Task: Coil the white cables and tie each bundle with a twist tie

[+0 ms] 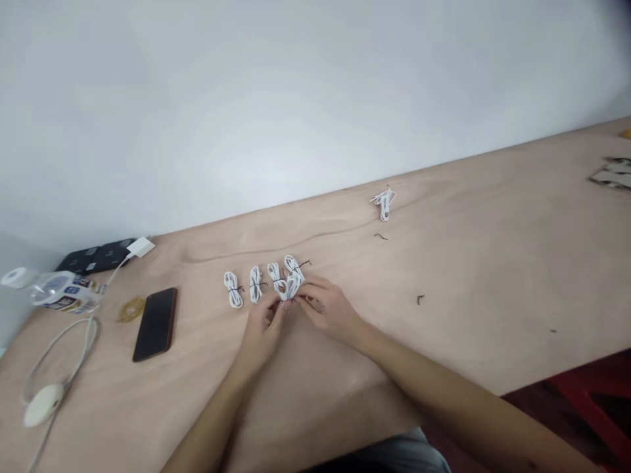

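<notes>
Between my two hands a coiled white cable (292, 284) is pinched near its lower end. My left hand (266, 323) is closed with its fingertips on the left side of the coil, and my right hand (329, 307) is closed on the right side. The fingertips hide the coil's lower end. Just beyond lie more white cable coils with dark twist ties around their middles: one far left (233, 290), a second coil (255, 284), a third coil (275, 276) partly covered, and a fourth coil (292, 264) behind the held one.
A white cable coil (385, 205) lies near the wall, with a loose dark twist tie (381, 236) below it and another twist tie (420, 299) further right. Leftward are a phone (155, 325), a clear bottle (69, 292), black boxes (111, 255) and a white cord with a switch (43, 405).
</notes>
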Demonstrator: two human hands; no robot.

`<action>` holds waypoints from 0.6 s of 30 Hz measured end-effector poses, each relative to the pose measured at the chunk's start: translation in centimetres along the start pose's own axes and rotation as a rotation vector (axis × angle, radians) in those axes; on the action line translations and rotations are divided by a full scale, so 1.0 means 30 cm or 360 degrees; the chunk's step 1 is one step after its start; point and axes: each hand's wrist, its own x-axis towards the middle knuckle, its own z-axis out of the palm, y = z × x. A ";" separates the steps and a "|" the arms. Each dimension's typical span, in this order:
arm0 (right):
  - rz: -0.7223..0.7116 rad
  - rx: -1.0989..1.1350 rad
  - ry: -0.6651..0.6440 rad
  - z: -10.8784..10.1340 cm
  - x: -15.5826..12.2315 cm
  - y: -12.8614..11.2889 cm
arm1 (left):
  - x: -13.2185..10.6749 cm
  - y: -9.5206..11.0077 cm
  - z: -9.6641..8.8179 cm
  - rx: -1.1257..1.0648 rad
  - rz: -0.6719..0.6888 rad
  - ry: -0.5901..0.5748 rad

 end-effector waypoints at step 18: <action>0.1025 0.0940 0.0080 0.038 -0.001 -0.010 | -0.021 -0.016 0.021 0.0121 0.0219 0.0289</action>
